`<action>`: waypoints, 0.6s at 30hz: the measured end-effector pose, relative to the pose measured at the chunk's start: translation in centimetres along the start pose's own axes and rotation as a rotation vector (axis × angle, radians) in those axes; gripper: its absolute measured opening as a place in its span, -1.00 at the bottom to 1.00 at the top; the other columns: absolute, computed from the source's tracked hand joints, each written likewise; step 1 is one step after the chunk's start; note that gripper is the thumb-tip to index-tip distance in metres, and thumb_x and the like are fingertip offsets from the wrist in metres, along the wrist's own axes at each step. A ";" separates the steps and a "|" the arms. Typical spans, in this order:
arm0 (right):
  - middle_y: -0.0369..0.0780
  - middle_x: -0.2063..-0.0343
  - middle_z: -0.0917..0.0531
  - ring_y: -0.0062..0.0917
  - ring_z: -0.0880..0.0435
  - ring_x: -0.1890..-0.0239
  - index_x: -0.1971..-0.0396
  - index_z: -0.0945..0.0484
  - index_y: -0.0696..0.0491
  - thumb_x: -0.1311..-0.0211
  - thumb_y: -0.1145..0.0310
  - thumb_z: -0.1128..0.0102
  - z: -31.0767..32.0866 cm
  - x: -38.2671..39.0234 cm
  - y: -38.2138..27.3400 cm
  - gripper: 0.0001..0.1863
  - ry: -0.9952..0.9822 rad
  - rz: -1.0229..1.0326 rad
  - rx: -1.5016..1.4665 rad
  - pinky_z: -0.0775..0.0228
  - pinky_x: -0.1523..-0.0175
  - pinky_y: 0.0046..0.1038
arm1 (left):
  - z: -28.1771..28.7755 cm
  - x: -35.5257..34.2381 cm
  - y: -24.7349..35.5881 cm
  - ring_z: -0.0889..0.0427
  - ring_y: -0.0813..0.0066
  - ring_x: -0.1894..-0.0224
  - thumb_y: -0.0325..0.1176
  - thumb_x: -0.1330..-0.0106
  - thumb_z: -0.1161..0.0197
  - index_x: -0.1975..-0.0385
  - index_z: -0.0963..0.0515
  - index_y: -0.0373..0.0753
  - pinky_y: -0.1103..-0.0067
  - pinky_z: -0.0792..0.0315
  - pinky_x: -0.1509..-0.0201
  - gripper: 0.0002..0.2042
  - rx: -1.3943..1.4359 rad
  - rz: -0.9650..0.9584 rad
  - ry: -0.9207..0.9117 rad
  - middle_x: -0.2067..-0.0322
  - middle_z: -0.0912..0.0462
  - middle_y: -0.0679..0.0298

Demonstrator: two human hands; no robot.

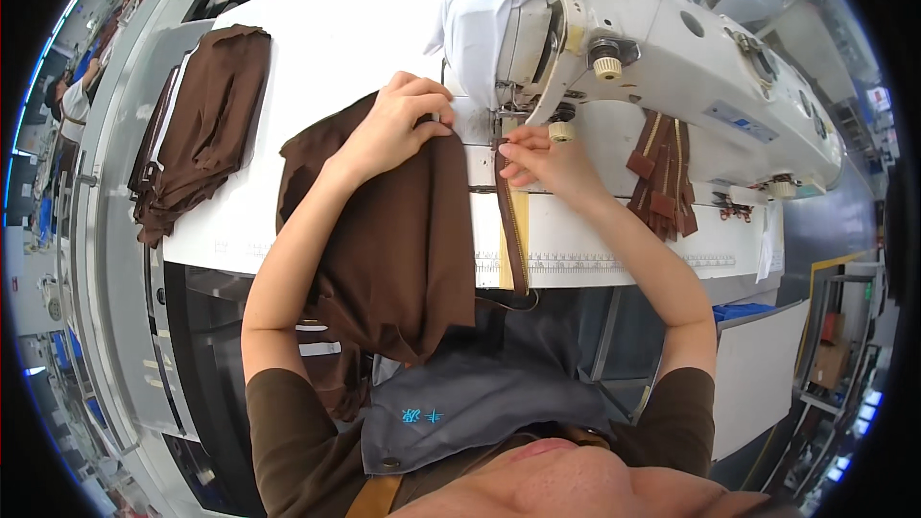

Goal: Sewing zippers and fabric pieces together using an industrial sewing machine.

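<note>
A brown fabric piece (384, 230) lies on the white sewing table and hangs over its front edge. Its upper right corner is pinched in the curled fingers of my left hand (398, 125), just left of the needle area. My right hand (552, 165) pinches the upper end of a brown zipper (516, 230), close below the presser foot (508, 118) of the white sewing machine (662, 48). The zipper runs down toward me across a yellow strip (521, 216) on the table, and its lower end drops past the edge. A gap separates fabric and zipper.
Folded brown pieces (206, 115) are stacked at the far left. Several brown zippers (664, 177) lie right of my right hand, with small scissors (734, 206) beyond them. White cloth (489, 14) drapes over the machine head. A printed ruler (614, 262) follows the front edge.
</note>
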State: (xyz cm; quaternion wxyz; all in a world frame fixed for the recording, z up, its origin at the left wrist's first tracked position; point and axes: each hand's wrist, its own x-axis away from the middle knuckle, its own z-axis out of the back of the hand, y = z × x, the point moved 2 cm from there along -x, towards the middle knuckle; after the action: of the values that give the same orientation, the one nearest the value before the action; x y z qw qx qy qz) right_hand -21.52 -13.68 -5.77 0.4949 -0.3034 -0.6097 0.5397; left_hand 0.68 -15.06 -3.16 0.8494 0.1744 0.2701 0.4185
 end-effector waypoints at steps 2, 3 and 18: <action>-0.14 0.40 -0.63 -0.52 -0.69 0.39 0.24 -0.49 0.27 -0.23 0.44 -0.19 0.1 0.0 0.0 -0.79 -0.019 -0.025 -0.003 -0.59 0.37 -0.56 | -0.4 -0.3 1.0 -0.43 0.26 0.15 -0.46 -0.06 -0.34 0.39 -0.58 -0.22 0.51 -0.36 0.00 -0.87 0.055 -0.050 0.013 0.29 -0.61 0.34; -0.17 0.36 -0.62 -0.53 -0.68 0.36 0.21 -0.48 0.25 -0.23 0.42 -0.21 0.1 0.1 0.2 -0.77 -0.037 -0.045 0.000 -0.59 0.35 -0.56 | -0.4 -0.3 1.9 -0.45 0.30 0.16 -0.43 -0.07 -0.35 0.38 -0.61 -0.20 0.52 -0.37 0.01 -0.88 0.178 0.081 0.001 0.33 -0.64 0.35; -0.20 0.47 -0.61 -0.58 -0.65 0.47 0.26 -0.50 0.26 -0.23 0.48 -0.17 0.4 0.2 0.6 -0.84 -0.011 0.050 0.013 -0.57 0.42 -0.57 | -3.9 -0.7 4.0 -0.57 0.27 0.36 -0.43 -0.12 -0.33 0.33 -0.69 -0.21 0.48 -0.47 0.19 -0.87 0.206 0.233 0.104 0.49 -0.60 0.13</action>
State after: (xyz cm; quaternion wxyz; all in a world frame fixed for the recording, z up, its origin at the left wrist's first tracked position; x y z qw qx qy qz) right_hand -22.10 -13.48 -6.28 0.4799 -0.3120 -0.6012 0.5576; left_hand -4.46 -13.05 -3.94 0.7575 0.2686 0.3331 0.4930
